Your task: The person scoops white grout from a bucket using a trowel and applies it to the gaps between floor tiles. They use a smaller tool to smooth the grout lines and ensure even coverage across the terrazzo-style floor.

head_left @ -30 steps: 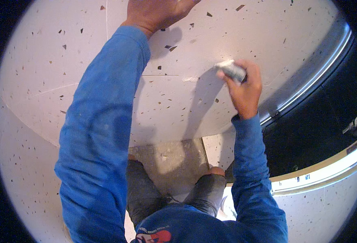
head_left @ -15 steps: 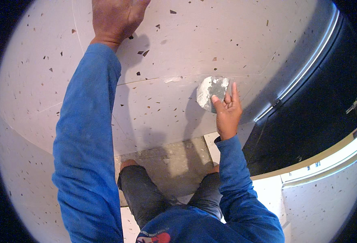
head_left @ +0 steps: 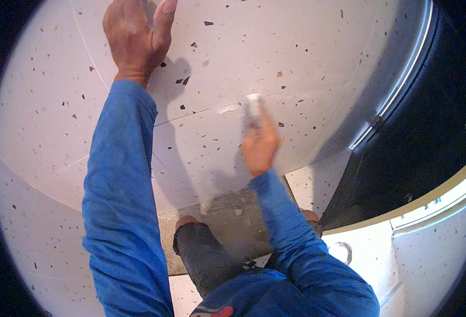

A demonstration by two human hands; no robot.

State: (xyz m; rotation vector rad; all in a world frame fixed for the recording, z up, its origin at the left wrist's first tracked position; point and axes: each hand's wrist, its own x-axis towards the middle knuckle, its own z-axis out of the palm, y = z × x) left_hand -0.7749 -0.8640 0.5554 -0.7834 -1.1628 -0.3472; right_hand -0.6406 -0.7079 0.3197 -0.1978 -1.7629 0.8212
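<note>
My left hand [head_left: 138,42] rests against the speckled white wall panel [head_left: 227,58], thumb spread from the fingers; the fingertips run out at the upper edge. My right hand [head_left: 262,148] is closed on a thin round putty scraper [head_left: 252,108], seen nearly edge-on and smeared by motion. White paste shows at the scraper's top. It is close to a horizontal joint in the panel, just right of a smear of white putty [head_left: 229,108]. Whether the scraper touches the wall I cannot tell.
A black panel [head_left: 407,148] with a shiny metal strip [head_left: 391,103] stands on the right. Below the wall lies a bare grey floor patch [head_left: 217,227] between my knees. A ring-shaped thing [head_left: 341,252] lies on the pale surface at lower right.
My right hand has swung left toward the putty smear, turning the scraper from face-on to nearly edge-on. My left hand sits slightly lower and further left in view.
</note>
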